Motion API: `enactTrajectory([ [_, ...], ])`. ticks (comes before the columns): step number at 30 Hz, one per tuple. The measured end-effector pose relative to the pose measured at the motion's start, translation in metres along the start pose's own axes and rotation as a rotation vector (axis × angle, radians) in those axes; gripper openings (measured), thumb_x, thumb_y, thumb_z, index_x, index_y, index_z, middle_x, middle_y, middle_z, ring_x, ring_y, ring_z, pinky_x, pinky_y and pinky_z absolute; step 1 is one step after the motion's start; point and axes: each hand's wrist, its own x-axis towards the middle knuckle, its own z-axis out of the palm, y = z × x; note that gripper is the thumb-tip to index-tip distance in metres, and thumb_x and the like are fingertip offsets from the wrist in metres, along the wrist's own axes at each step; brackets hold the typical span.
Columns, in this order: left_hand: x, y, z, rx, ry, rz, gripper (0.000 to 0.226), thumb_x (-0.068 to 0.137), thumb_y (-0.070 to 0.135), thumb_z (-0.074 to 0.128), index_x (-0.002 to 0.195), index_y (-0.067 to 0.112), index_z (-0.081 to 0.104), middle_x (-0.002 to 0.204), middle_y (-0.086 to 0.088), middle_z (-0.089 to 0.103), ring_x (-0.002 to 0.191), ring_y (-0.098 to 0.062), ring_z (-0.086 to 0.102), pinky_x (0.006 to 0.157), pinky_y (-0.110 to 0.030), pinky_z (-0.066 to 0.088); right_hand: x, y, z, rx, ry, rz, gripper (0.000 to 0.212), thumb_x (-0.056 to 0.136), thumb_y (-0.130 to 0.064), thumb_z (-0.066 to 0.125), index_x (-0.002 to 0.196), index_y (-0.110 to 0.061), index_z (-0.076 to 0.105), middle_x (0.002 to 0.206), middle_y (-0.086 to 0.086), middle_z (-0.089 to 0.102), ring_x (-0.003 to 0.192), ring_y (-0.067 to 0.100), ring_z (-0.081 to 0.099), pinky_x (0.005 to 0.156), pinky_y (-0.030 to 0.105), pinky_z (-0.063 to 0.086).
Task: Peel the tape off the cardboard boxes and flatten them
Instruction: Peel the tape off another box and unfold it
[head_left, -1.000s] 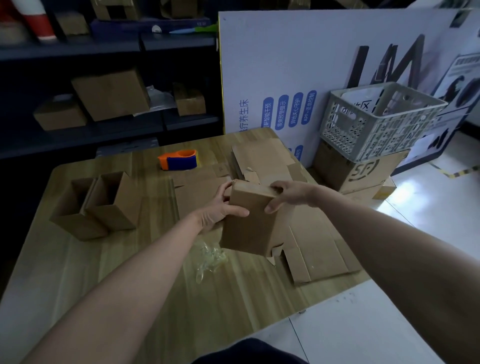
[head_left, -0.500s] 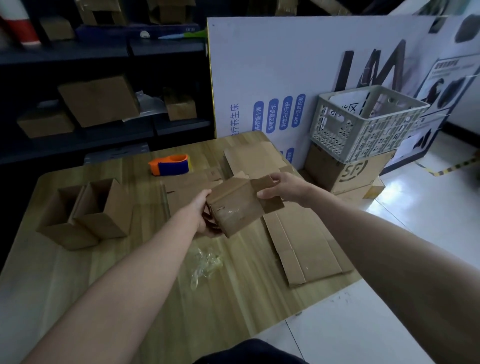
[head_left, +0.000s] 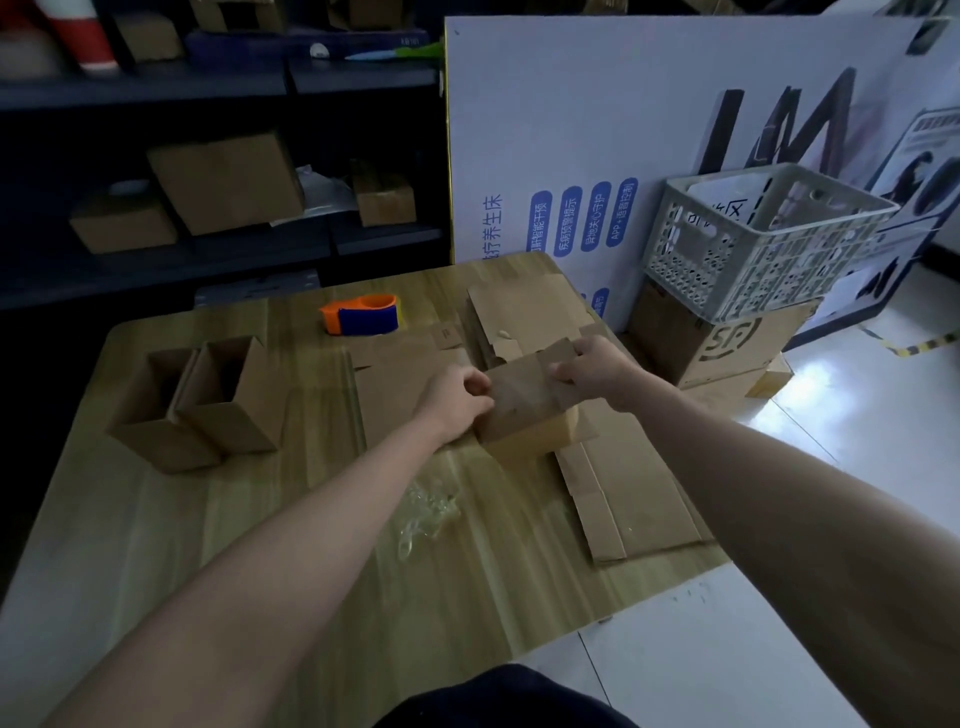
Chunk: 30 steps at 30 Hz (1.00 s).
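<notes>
both hands gripping cardboard box (head_left: 524, 410), wooden table (head_left: 260, 519)

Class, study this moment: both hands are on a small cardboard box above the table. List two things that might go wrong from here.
1. The right hand pinches a flap of the small box while the left hand grips its other side. A hard pull may tear the flap.
2. The flattened cardboard lies at the right edge of the table, close to the right forearm. A nudge might slide it onto the floor.
</notes>
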Motion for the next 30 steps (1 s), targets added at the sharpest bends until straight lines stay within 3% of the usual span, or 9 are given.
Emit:
enactTrajectory([
  [2,-0.001,-0.004,0.011,0.053,-0.022,-0.001,0.022,0.084,0.01,0.068,0.106,0.01,0.066,0.105,-0.005,0.064,0.095,-0.019,0.059,0.086,-0.031,0.051,-0.001,0.01,0.001,-0.033,-0.02,0.03,0.013,0.091,-0.018,0.063,0.1,-0.009,0.059,0.092,0.006,0.062,0.083,0.018,0.061,0.067,0.027,0.052],
  [5,-0.003,-0.011,0.027,0.142,-0.085,0.008,0.021,0.083,0.011,0.069,0.103,0.01,0.065,0.107,-0.007,0.064,0.097,-0.021,0.059,0.088,-0.034,0.05,-0.005,0.03,0.004,-0.17,0.022,0.036,0.014,0.09,-0.021,0.065,0.093,-0.01,0.056,0.084,0.005,0.056,0.07,0.013,0.053,0.056,0.022,0.042],
  [7,-0.003,-0.012,0.037,0.168,-0.081,0.017,0.02,0.082,0.01,0.07,0.101,0.01,0.063,0.108,-0.007,0.06,0.098,-0.023,0.058,0.088,-0.033,0.049,-0.006,0.042,0.006,-0.262,0.079,0.03,0.027,0.087,-0.024,0.068,0.102,-0.005,0.055,0.091,0.007,0.056,0.072,0.015,0.052,0.055,0.023,0.039],
  [10,0.0,-0.006,0.045,0.188,-0.07,0.028,0.023,0.082,0.009,0.069,0.103,0.008,0.062,0.107,-0.007,0.055,0.099,-0.023,0.056,0.089,-0.032,0.047,-0.008,0.051,0.0,-0.446,0.113,-0.038,0.065,0.082,-0.024,0.074,0.133,-0.007,0.038,0.128,0.012,0.043,0.115,0.027,0.047,0.088,0.034,0.046],
  [13,0.005,0.001,0.049,0.235,-0.077,0.022,0.026,0.081,0.01,0.071,0.105,0.007,0.062,0.111,-0.01,0.058,0.103,-0.026,0.056,0.093,-0.036,0.047,-0.008,0.051,-0.005,-0.713,0.002,-0.189,0.098,0.077,-0.032,0.077,0.151,-0.018,0.015,0.156,0.007,0.015,0.144,0.033,0.01,0.117,0.048,0.021],
  [15,0.008,0.002,0.05,0.247,-0.079,-0.004,0.026,0.08,0.01,0.073,0.104,0.009,0.063,0.109,-0.009,0.061,0.101,-0.026,0.057,0.092,-0.036,0.048,-0.006,0.052,-0.005,-0.817,-0.088,-0.223,0.1,0.079,-0.037,0.074,0.153,-0.023,0.009,0.16,0.001,0.006,0.147,0.03,-0.004,0.119,0.052,0.01],
  [18,0.011,0.003,0.051,0.247,-0.072,-0.041,0.024,0.077,0.009,0.075,0.099,0.01,0.065,0.106,-0.009,0.064,0.098,-0.025,0.059,0.089,-0.035,0.05,0.003,0.052,-0.001,-0.874,-0.159,-0.229,0.096,0.082,-0.042,0.07,0.153,-0.024,0.008,0.161,-0.001,0.004,0.147,0.03,-0.008,0.117,0.052,0.006],
  [25,0.011,0.005,0.055,0.277,-0.025,-0.068,0.019,0.083,0.009,0.07,0.101,0.006,0.065,0.108,-0.013,0.064,0.102,-0.028,0.059,0.09,-0.037,0.049,0.024,0.053,0.01,-0.901,-0.169,-0.268,0.096,0.076,-0.047,0.073,0.151,-0.025,0.017,0.157,0.001,0.017,0.146,0.031,0.004,0.117,0.053,0.01],
  [30,0.011,0.006,0.06,0.312,0.038,-0.067,0.009,0.086,0.011,0.065,0.093,0.005,0.063,0.103,-0.013,0.063,0.099,-0.029,0.058,0.08,-0.035,0.045,0.033,0.057,0.01,-0.903,-0.173,-0.278,0.09,0.076,-0.048,0.073,0.149,-0.026,0.024,0.153,0.002,0.022,0.143,0.029,0.011,0.116,0.052,0.015],
])
